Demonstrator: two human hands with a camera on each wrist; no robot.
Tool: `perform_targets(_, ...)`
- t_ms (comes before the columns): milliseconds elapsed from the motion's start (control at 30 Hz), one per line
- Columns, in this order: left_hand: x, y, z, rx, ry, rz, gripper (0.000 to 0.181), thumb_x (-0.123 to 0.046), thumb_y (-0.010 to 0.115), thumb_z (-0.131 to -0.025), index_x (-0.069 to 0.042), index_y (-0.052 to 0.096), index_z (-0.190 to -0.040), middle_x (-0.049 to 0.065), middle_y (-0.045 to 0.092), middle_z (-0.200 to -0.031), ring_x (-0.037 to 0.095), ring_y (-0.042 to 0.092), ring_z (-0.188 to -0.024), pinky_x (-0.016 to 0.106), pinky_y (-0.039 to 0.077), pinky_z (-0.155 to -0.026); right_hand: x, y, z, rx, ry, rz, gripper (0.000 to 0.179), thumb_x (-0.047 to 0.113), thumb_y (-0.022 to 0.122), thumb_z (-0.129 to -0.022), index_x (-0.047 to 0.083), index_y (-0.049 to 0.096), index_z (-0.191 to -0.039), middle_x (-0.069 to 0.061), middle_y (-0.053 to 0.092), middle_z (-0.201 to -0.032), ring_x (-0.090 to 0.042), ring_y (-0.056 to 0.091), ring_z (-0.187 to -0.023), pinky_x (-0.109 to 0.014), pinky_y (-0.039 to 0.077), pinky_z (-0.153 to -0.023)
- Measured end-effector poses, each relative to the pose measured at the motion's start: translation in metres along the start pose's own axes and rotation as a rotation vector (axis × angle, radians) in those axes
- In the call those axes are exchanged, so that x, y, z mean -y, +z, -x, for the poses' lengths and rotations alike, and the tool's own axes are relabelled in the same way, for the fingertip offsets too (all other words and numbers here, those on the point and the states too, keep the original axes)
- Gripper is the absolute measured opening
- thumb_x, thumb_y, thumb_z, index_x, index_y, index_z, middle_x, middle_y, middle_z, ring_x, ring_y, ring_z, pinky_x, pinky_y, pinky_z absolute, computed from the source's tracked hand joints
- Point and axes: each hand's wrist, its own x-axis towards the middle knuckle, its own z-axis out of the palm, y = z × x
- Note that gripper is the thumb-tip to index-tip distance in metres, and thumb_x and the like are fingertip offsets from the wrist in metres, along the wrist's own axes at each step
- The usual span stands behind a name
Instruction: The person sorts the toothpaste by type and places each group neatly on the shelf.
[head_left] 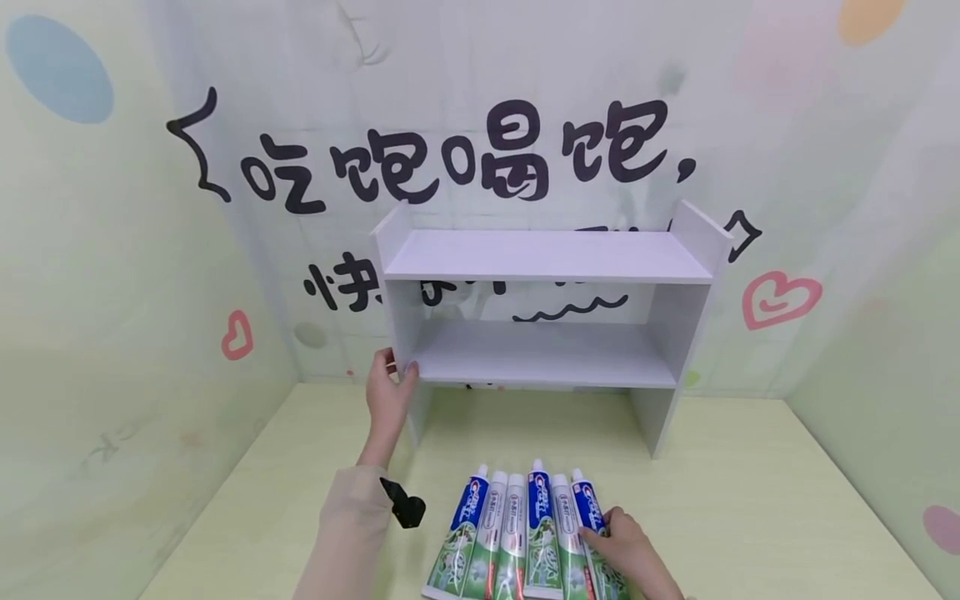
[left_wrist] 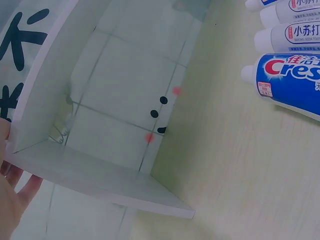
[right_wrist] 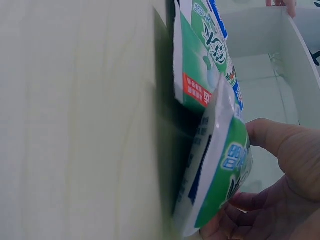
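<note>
A white two-tier shelf (head_left: 543, 354) stands on the table near the back wall. My left hand (head_left: 388, 398) grips its left side panel at the height of the lower board, thumb in front and fingers behind. In front of the shelf lies a row of several toothpaste tubes (head_left: 512, 521), blue-and-green ones among white-and-green ones, caps toward the shelf. At the row's right end, my right hand (head_left: 628, 550) holds the last blue-and-green toothpaste tube (head_left: 588, 500) between thumb and fingers. In the right wrist view this tube (right_wrist: 232, 167) is tilted, its flat end near the tabletop.
The pale wood-grain table (head_left: 780, 500) is bounded by printed walls (head_left: 480, 67) at the back and sides. A small black device (head_left: 407, 507) sits at my left wrist. Both shelf boards are bare, with an open space under the lower one.
</note>
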Motion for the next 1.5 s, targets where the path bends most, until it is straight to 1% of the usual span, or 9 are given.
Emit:
perform_targets(100, 0.001, -0.002, -0.003, -0.031, 0.003, -0.001, 0.033, -0.013, 0.058, -0.085, -0.001, 0.05, -0.114, 0.018, 0.057, -0.114, 0.031, 0.055, -0.101, 0.043, 0.048, -0.081, 0.001, 0.001, 0.0, -0.005, -0.005, -0.001, 0.038, 0.024, 0.063, -0.082, -0.009, 0.048, -0.093, -0.012, 0.053, -0.077, -0.017, 0.051, -0.068, -0.029, 0.047, -0.057)
perform_targets(233, 0.003, -0.004, -0.005, -0.048, -0.032, -0.006, 0.032, -0.015, 0.059, -0.085, -0.002, 0.052, -0.113, 0.017, 0.059, -0.113, 0.029, 0.057, -0.101, 0.042, 0.05, -0.08, 0.002, 0.001, 0.0, -0.005, -0.011, -0.003, 0.036, 0.023, 0.064, -0.082, -0.009, 0.048, -0.091, -0.011, 0.052, -0.076, -0.017, 0.051, -0.067, -0.028, 0.045, -0.056)
perform_targets(333, 0.005, -0.003, -0.006, -0.046, -0.059, 0.006, 0.032, -0.017, 0.059, -0.085, -0.003, 0.053, -0.113, 0.016, 0.06, -0.112, 0.029, 0.057, -0.102, 0.041, 0.05, -0.08, 0.002, 0.001, 0.0, -0.008, -0.005, 0.004, 0.036, 0.024, 0.063, -0.082, -0.008, 0.049, -0.09, -0.011, 0.052, -0.075, -0.017, 0.05, -0.065, -0.027, 0.045, -0.055)
perform_targets(600, 0.008, 0.004, -0.008, -0.016, -0.084, 0.011, 0.033, -0.02, 0.059, -0.085, -0.003, 0.055, -0.113, 0.017, 0.061, -0.112, 0.029, 0.059, -0.102, 0.041, 0.051, -0.08, 0.0, 0.001, 0.001, -0.034, 0.046, 0.065, 0.038, 0.028, 0.065, -0.081, -0.007, 0.049, -0.088, -0.01, 0.052, -0.074, -0.017, 0.05, -0.064, -0.026, 0.042, -0.055)
perform_targets(800, 0.006, 0.009, -0.003, -0.042, -0.098, 0.018, 0.033, -0.022, 0.059, -0.086, -0.002, 0.055, -0.112, 0.018, 0.062, -0.112, 0.03, 0.059, -0.103, 0.042, 0.05, -0.081, -0.01, 0.002, -0.004, -0.059, 0.054, 0.097, 0.044, 0.035, 0.069, -0.077, -0.004, 0.051, -0.086, -0.009, 0.053, -0.071, -0.016, 0.05, -0.062, -0.026, 0.041, -0.055)
perform_targets(967, 0.005, 0.012, 0.0, -0.048, -0.123, 0.02, 0.032, -0.022, 0.058, -0.086, -0.003, 0.056, -0.112, 0.017, 0.061, -0.113, 0.029, 0.058, -0.103, 0.042, 0.05, -0.082, -0.008, -0.002, 0.0, -0.05, 0.085, 0.083, 0.038, 0.027, 0.07, -0.076, -0.005, 0.051, -0.084, -0.009, 0.054, -0.072, -0.017, 0.05, -0.064, -0.026, 0.042, -0.056)
perform_targets(1167, 0.004, 0.011, 0.003, -0.059, -0.166, 0.054, 0.033, -0.023, 0.059, -0.086, -0.005, 0.056, -0.113, 0.015, 0.06, -0.116, 0.028, 0.058, -0.103, 0.041, 0.05, -0.082, -0.007, -0.004, 0.0, -0.051, 0.089, 0.071, 0.037, 0.027, 0.071, -0.075, -0.004, 0.052, -0.083, -0.009, 0.054, -0.073, -0.017, 0.05, -0.066, -0.025, 0.042, -0.057)
perform_targets(1300, 0.007, 0.01, 0.002, -0.057, -0.176, 0.074, 0.033, -0.024, 0.059, -0.086, -0.005, 0.056, -0.113, 0.014, 0.059, -0.117, 0.027, 0.058, -0.103, 0.041, 0.05, -0.082, -0.007, -0.003, -0.001, -0.047, 0.107, 0.045, 0.037, 0.027, 0.072, -0.074, -0.003, 0.052, -0.082, -0.009, 0.054, -0.073, -0.017, 0.05, -0.066, -0.025, 0.043, -0.058)
perform_targets(1500, 0.012, 0.006, -0.001, -0.068, -0.164, 0.084, 0.035, -0.027, 0.058, -0.087, -0.006, 0.055, -0.114, 0.014, 0.059, -0.117, 0.027, 0.057, -0.103, 0.041, 0.049, -0.082, -0.003, -0.004, -0.003, -0.073, 0.06, -0.003, 0.036, 0.025, 0.072, -0.073, -0.004, 0.054, -0.083, -0.009, 0.055, -0.072, -0.016, 0.051, -0.064, -0.025, 0.043, -0.057)
